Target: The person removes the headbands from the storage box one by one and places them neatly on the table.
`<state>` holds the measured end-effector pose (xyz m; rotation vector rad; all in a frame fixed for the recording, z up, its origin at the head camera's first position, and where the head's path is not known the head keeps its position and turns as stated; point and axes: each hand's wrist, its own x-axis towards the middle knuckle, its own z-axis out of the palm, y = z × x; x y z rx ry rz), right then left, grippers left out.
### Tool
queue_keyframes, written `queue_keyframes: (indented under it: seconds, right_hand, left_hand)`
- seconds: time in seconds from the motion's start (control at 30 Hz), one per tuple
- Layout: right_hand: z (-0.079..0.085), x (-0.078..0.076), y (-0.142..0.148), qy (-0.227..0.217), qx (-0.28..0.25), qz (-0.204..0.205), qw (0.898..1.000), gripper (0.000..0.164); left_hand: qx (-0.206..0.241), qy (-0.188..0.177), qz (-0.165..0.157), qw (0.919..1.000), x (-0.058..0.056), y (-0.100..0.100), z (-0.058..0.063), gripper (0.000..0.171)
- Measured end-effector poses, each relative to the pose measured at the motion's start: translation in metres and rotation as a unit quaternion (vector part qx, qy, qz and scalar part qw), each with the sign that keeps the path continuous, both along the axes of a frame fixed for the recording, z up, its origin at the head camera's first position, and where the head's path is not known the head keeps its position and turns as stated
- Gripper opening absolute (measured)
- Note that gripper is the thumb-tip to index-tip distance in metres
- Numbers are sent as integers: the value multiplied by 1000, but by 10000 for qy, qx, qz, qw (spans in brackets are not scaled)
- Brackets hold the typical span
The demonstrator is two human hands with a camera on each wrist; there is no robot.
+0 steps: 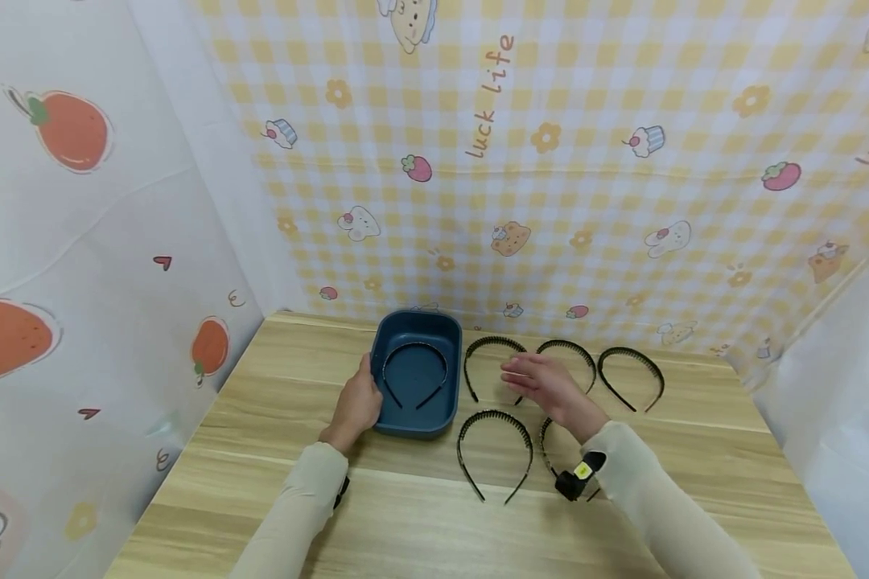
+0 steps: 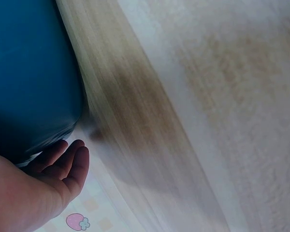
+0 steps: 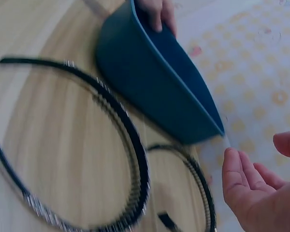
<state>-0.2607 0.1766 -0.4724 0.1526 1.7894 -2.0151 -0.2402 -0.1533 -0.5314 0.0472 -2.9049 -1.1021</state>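
A dark blue bin (image 1: pixel 414 429) stands on the table with one black headband (image 1: pixel 415 345) inside. My left hand (image 1: pixel 357 402) grips the bin's left wall; the right wrist view shows part of this hand (image 3: pixel 157 10) reaching inside over the rim. Its fingers (image 2: pixel 79 166) lie by the bin's outside in the left wrist view. With fingers extended and nothing held, my right hand (image 1: pixel 550 392) hovers over the back-row headbands, right of the bin. It partly covers the middle headband (image 1: pixel 568 343); another headband (image 1: pixel 543 441) lies partly hidden beneath the right wrist.
More toothed black headbands lie on the wooden table (image 1: pixel 275 402): one back-row headband (image 1: pixel 494 340) beside the bin, a rightmost headband (image 1: pixel 632 351), and a front headband (image 1: pixel 496 414). A yellow checked cloth (image 1: pixel 434 217) hangs behind the table.
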Motion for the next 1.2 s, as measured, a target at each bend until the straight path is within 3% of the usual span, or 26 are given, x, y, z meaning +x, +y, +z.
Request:
queue_keyframes:
  seconds: [0.27,0.5,0.77,1.03,1.2]
  right_hand:
    - [-9,7,-40,-2,-231,361,9991,50]
    - [-10,11,-72,316,-163,542,9979,50]
    - [-4,8,-99,-46,-221,833,9963,63]
    - [0,2,-126,-738,-357,294,9962,82]
    - [-1,-1,-136,-876,-417,-4,9953,81]
  left_hand:
    - [-14,-9,-13,10000,1,-1,1,55]
    - [-20,2,-3,10000,-1,0,2,55]
    - [-30,-26,-31,10000,-1,0,2,56]
    - [-32,-49,16,10000,0,-1,3,57]
    - [-12,-46,14,10000,1,0,1,57]
